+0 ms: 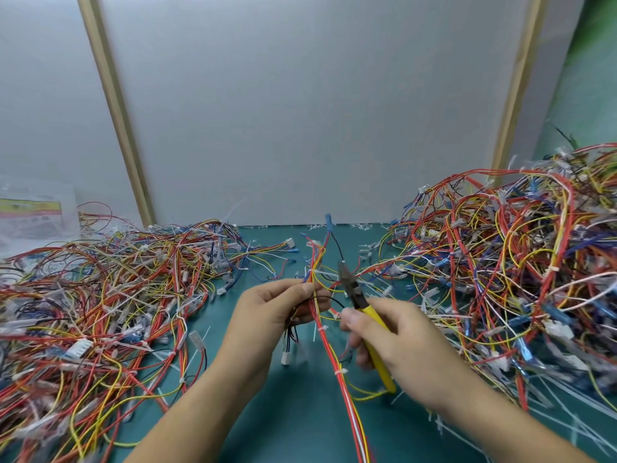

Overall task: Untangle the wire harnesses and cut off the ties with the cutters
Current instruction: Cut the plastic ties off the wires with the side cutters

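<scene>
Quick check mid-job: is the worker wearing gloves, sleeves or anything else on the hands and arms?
No. The left hand and right hand are ungloved, with no rings or watch visible. The left forearm and right forearm are uncovered; no sleeve shows.

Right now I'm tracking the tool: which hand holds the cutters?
The right hand grips the yellow-handled cutters; the left hand holds only wires.

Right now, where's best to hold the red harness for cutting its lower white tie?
Probably the straight stretch of the harness just above the lower white tie, pinched from the left by the left hand: wires lie parallel there, and the cutters come from the right.
</scene>
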